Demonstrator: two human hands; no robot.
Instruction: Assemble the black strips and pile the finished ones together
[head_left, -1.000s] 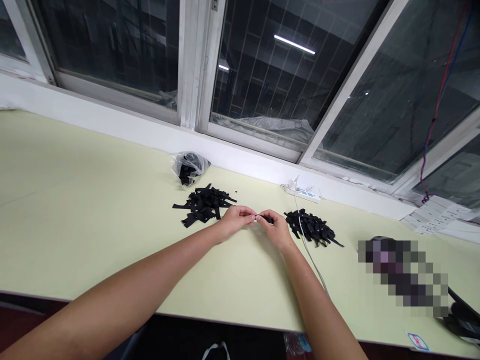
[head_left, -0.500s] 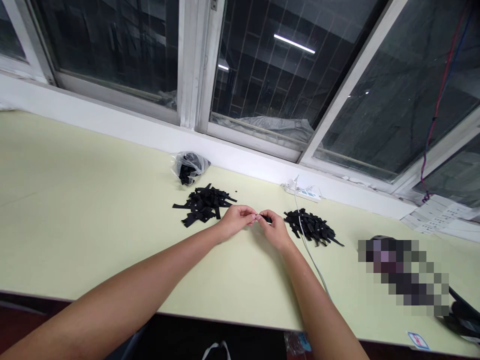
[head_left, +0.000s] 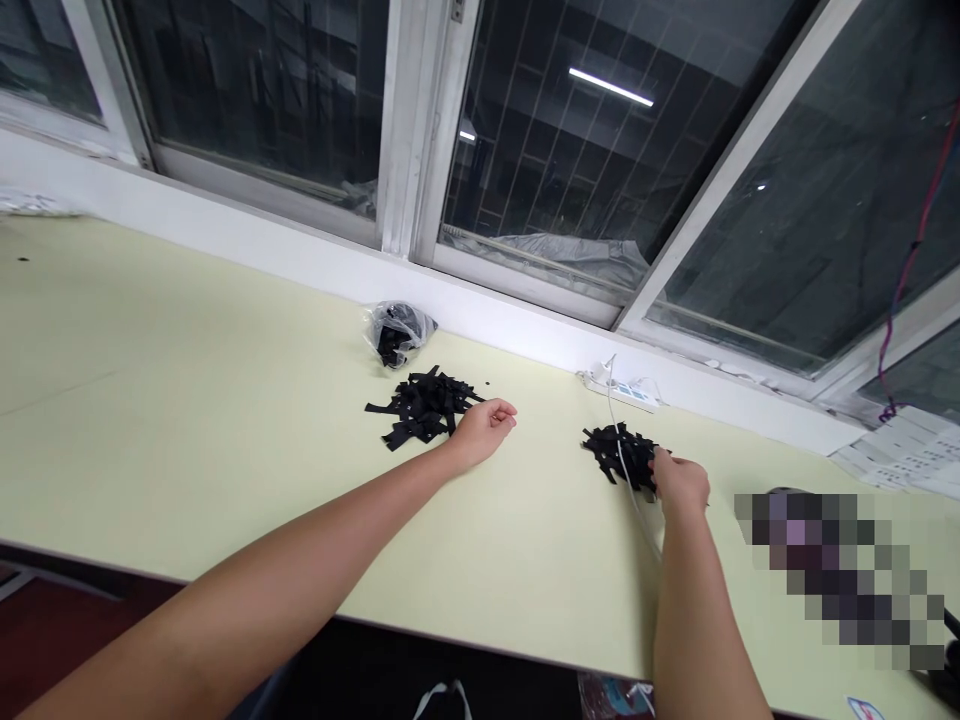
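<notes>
Person's bare hands are apart over the pale tabletop (head_left: 555, 560), both on the near side of the power strip (head_left: 634, 393). R hand (head_left: 682, 485) is at the R end of the R pile of flat black pieces (head_left: 606, 440), just nearer the person than the power strip; its fingers are bent down onto the pile's edge, but can't tell if they've pinched a pc. L hand (head_left: 486, 430) is nearer the person & well L of the power strip, fingers curled in, thumb side up; can't tell if anything's btwn them. It's right beside the L pile of black pieces (head_left: 427, 405), also L of the power strip. Clear plastic bag (head_left: 401, 335) w/ more black pcs inside sits farther L of the power strip, near the wall. A thin pale cable (head_left: 641, 517) runs from by the power strip, over the R pile, toward the person. White stacked items (head_left: 900, 445) stand well R of the power strip; windows (head_left: 555, 180) are behind it.
</notes>
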